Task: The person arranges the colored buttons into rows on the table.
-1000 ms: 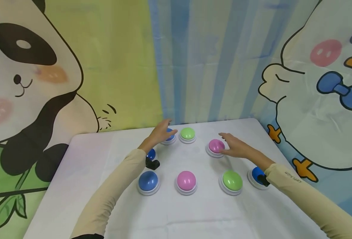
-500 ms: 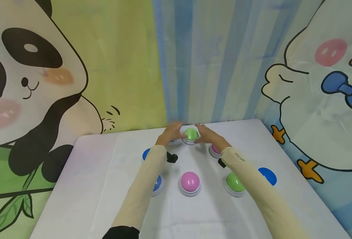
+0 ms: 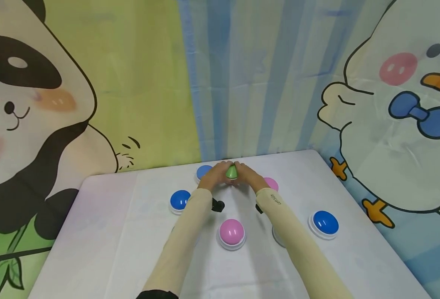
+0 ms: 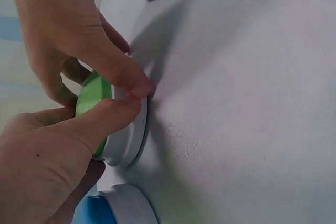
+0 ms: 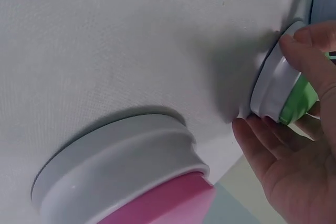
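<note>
At the back middle of the table, both hands hold a green dome push button (image 3: 232,172) with a white round base. My left hand (image 3: 214,175) grips its left side and my right hand (image 3: 250,176) its right side. In the left wrist view the two thumbs meet tip to tip on the white base (image 4: 126,140), with fingers reaching around the far side of the green dome (image 4: 93,94). The right wrist view shows fingertips of the right hand (image 5: 299,182) under the base's edge, close to the tabletop. Much of the dome is hidden by the hands.
Blue buttons stand at the back left (image 3: 204,171), middle left (image 3: 180,200) and right (image 3: 325,223). A pink button (image 3: 232,232) sits in front, another pink button (image 3: 272,183) behind the right wrist. The right sleeve covers most of a white-based button (image 3: 277,238). A printed curtain (image 3: 238,83) hangs behind.
The right hand has moved left from the pink button, and the left hand right from the back blue button. Both have closed in on the green button and now grip it.
</note>
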### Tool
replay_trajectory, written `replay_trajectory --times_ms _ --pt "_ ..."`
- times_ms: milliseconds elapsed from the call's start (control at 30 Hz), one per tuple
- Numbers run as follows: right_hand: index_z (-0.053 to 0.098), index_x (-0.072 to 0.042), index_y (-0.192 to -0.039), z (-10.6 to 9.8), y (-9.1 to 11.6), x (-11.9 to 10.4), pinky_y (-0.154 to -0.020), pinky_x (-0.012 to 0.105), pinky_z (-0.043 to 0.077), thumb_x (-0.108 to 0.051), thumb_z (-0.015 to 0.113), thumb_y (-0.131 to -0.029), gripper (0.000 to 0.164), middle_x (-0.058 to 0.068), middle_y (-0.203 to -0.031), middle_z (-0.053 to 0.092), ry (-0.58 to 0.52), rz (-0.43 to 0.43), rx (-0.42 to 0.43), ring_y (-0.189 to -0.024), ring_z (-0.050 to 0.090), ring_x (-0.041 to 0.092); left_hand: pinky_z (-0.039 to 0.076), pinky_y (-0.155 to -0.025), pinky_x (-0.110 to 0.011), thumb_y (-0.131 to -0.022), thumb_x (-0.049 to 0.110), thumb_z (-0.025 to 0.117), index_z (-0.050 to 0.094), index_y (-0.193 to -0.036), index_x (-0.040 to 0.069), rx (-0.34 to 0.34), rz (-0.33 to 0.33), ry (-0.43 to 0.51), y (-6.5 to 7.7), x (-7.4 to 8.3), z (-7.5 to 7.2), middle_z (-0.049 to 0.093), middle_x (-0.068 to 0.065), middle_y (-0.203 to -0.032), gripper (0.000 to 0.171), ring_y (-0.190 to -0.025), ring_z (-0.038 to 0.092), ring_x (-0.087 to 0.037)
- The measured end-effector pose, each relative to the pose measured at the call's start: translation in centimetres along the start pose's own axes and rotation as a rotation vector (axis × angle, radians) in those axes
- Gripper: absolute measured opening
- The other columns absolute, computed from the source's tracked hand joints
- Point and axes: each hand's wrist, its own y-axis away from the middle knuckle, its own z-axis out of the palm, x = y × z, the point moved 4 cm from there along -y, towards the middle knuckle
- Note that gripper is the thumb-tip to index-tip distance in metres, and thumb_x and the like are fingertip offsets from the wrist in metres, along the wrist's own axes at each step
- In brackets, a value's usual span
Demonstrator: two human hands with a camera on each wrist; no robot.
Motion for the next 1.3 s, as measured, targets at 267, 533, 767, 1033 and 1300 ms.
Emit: replay_trajectory --times_ms 267,533,767,1033,1300 --pt "0.028 -0.004 -0.136 -0.1 0.6 0.3 -0.100 0.043 0.041 -0.027 0.075 -0.075 0.080 0.019 -0.127 0.048 0.023 -0.037 -0.007 -0.118 0.049 0.030 0.043 -0.098 -0.035 -0.071 0.029 0.078 0.043 -0.130 0.011 0.008 0.033 -0.013 -0.1 0.6 0.1 0.056 -0.009 -0.122 0.071 -0.113 0.051 -0.024" --pt "0.035 0.000 -0.129 -3.1 2.8 -0.1 -0.092 0.043 0.046 -0.026 0.078 -0.071 0.077 0.022 -0.119 0.048 -0.032 -0.257 0.123 -0.107 0.052 0.031 0.044 -0.096 -0.033 -0.070 0.030 0.078 0.044 -0.133 0.013 0.083 0.164 0.057 0.9 0.9 -2.6 0.053 -0.004 -0.128 0.073 -0.116 0.050 -0.019" --pt "0.038 0.000 -0.131 -4.8 5.5 -2.1 -0.093 0.041 0.045 -0.028 0.080 -0.068 0.081 0.019 -0.123 0.047 -0.153 -0.383 0.143 -0.110 0.049 0.028 0.046 -0.093 -0.033 -0.067 0.040 0.079 0.048 -0.131 0.019 0.139 0.286 0.188 3.7 0.2 -4.9 0.051 -0.001 -0.128 0.073 -0.116 0.049 -0.015" --pt "0.039 -0.004 -0.125 -4.4 9.0 -5.0 -0.085 0.033 0.048 -0.033 0.083 -0.063 0.081 0.009 -0.117 0.049 -0.123 -0.489 0.188 -0.101 0.051 0.018 0.050 -0.086 -0.033 -0.066 0.049 0.077 0.049 -0.127 0.022 0.284 0.349 0.183 9.2 0.3 -5.3 0.049 -0.002 -0.115 0.073 -0.102 0.052 -0.014" --pt "0.043 -0.009 -0.124 -2.6 12.7 -7.8 -0.082 0.025 0.050 -0.043 0.083 -0.060 0.082 0.001 -0.113 0.055 -0.098 -0.542 0.176 -0.095 0.055 0.010 0.051 -0.079 -0.028 -0.062 0.054 0.077 0.051 -0.126 0.027 0.297 0.300 0.172 15.3 0.3 -5.0 0.049 0.006 -0.109 0.074 -0.093 0.052 -0.008"
